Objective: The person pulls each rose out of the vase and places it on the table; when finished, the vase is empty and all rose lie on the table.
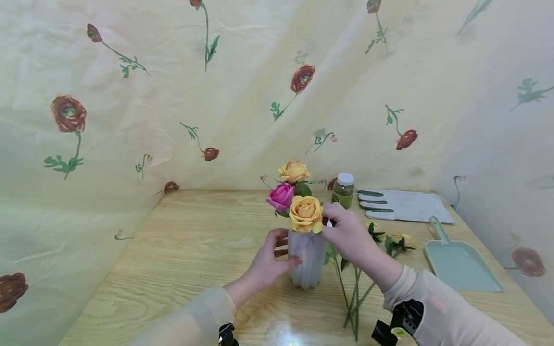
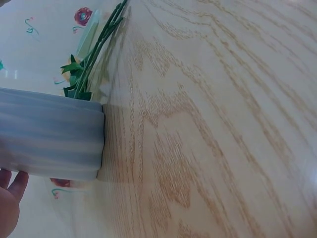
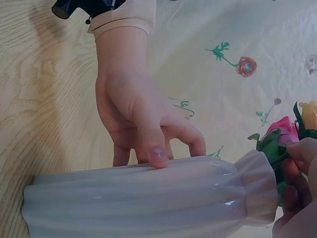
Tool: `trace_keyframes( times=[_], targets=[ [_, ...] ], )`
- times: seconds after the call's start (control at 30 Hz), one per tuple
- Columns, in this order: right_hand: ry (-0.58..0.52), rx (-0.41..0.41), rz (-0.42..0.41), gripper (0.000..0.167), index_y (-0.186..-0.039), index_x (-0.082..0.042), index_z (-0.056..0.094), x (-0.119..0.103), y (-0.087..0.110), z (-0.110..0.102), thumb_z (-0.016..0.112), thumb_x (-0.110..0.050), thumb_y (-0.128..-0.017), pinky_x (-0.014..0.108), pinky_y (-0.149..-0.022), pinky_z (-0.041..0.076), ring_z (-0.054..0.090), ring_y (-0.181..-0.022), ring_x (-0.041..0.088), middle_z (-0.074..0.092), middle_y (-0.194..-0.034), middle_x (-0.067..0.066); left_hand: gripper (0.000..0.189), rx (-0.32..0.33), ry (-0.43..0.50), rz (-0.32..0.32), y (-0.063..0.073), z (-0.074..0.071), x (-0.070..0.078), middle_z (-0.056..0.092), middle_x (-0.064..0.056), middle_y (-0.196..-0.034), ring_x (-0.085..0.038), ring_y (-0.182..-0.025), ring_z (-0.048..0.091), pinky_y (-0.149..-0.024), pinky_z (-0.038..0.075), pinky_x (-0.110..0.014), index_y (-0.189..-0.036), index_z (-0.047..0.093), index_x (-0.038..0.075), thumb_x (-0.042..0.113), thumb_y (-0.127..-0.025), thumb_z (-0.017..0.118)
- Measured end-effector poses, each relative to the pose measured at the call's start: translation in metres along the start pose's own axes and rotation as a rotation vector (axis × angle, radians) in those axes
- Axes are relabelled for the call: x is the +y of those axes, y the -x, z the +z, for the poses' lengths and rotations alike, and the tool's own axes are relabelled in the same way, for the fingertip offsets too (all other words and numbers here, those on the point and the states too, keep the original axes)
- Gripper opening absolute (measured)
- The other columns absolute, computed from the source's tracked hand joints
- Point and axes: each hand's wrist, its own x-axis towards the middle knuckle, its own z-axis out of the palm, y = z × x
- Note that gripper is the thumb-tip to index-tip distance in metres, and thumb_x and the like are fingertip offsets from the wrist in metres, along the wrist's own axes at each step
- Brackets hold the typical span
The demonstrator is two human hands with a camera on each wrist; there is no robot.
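A pale, fluted vase stands upright on the table, with two yellow roses and a magenta rose at its mouth. My left hand holds the vase from the side; in the right wrist view its thumb lies on the wall and the other fingers go behind. At the rim, my right hand pinches a green stem, seen in the right wrist view, beside the front yellow rose. The other yellow rose rises at the back. Stem ends inside the vase are hidden.
More yellow roses lie right of the vase, their long stems crossing toward the front edge. Behind are a white-lidded jar and a white-and-green glove. A light green dustpan lies at the right.
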Motion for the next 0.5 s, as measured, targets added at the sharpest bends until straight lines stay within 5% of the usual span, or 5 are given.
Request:
trace_keyframes(
  times=[0.5],
  targets=[
    [-0.301,0.077,0.249,0.026,-0.111,0.006,0.063,-0.006,-0.006,-0.014,0.064,-0.002,-0.086,0.028,-0.066,0.054,0.060,-0.076,0.015,0.065,-0.090,0.014,0.063,0.006,-0.010,0.037,0.002,0.000,0.002,0.042,-0.006,-0.135,-0.026,-0.122,0.044,-0.097,0.044,-0.040,-0.134,0.033,0.009,0.022,-0.085,0.070]
  ],
)
